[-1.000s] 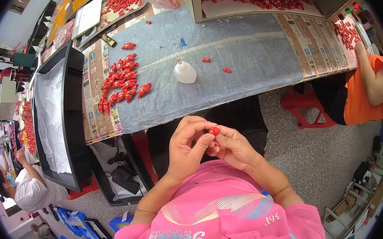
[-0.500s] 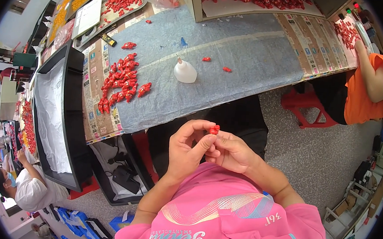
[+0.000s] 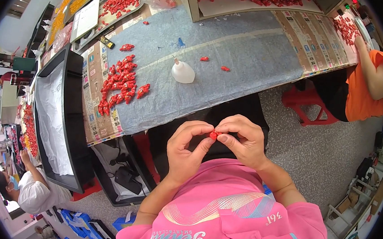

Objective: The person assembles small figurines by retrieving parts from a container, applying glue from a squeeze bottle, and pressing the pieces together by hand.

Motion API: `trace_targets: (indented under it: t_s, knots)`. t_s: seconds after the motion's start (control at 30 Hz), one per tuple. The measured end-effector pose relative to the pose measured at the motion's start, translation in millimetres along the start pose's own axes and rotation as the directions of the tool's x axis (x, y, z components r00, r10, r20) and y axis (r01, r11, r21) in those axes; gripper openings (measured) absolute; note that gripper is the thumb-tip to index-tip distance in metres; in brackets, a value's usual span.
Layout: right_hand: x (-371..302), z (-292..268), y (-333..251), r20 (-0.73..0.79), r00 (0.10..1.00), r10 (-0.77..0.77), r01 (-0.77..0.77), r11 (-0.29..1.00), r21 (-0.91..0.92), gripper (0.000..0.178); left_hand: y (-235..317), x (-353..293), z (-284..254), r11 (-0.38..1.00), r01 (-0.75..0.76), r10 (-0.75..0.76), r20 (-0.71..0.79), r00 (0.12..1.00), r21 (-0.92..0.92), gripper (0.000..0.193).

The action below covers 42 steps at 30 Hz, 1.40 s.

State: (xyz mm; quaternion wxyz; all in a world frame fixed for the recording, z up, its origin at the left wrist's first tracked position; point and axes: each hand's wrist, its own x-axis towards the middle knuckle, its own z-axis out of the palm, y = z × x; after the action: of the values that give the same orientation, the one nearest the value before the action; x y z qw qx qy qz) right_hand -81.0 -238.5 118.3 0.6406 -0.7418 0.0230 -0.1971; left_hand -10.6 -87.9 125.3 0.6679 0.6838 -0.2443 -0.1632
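Observation:
Between my fingertips, in front of the table edge, is a small glossy red plastic piece point(image 3: 214, 135). My left hand point(image 3: 186, 147) pinches it from the left with thumb and index finger. My right hand point(image 3: 243, 144) grips it from the right in the same way, so both hands are closed on it. Its finer shape is mostly covered by the fingers. On the blue-grey cloth point(image 3: 233, 42) stands a white squeeze bottle point(image 3: 183, 72) with a thin tip. Two loose red pieces point(image 3: 225, 68) lie to its right, and a cluster of red figures point(image 3: 121, 80) lies to its left.
A deep black tray point(image 3: 72, 123) lined with white sheet stands at the left. Trays of red parts point(image 3: 119, 2) are at the far left, and a shelf box point(image 3: 254, 10) with red parts at the back. A person in orange point(image 3: 371, 88) works at the right, near a red stool point(image 3: 307, 106).
My right hand has risen and turned, its thumb and index finger now meeting the red piece from the right. The piece sits slightly lower between both hands.

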Motion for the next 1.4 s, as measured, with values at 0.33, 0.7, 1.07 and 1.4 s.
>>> trace_targets:
  t_s: [0.33, 0.7, 1.07, 1.4]
  knots:
    - [-2.2, 1.1, -4.0, -0.049, 0.997, -0.058, 0.059, 0.998, 0.023, 0.013, -3.2, -1.5, 0.0, 0.991, -0.048, 0.042, -0.047, 0.998, -0.127, 0.021]
    - [0.9, 7.4, -1.2, -0.066, 0.992, 0.107, -0.098, 0.987, 0.124, 0.011, -5.8, 10.2, -21.6, 0.94, -0.231, 0.255, -0.069, 0.965, 0.251, 0.025]
    - [1.5, 0.1, 3.6, -0.052, 0.991, 0.121, -0.115, 0.987, 0.11, 0.009, -12.7, 73.5, -87.1, 0.474, -0.13, 0.512, -0.152, 0.846, 0.871, 0.026]
    - [45.1, -33.1, -0.7, -0.129, 0.988, -0.086, 0.053, 0.969, -0.24, 0.01, -15.2, 87.8, -102.2, 0.457, -0.101, 0.544, -0.187, 0.818, 0.884, 0.017]
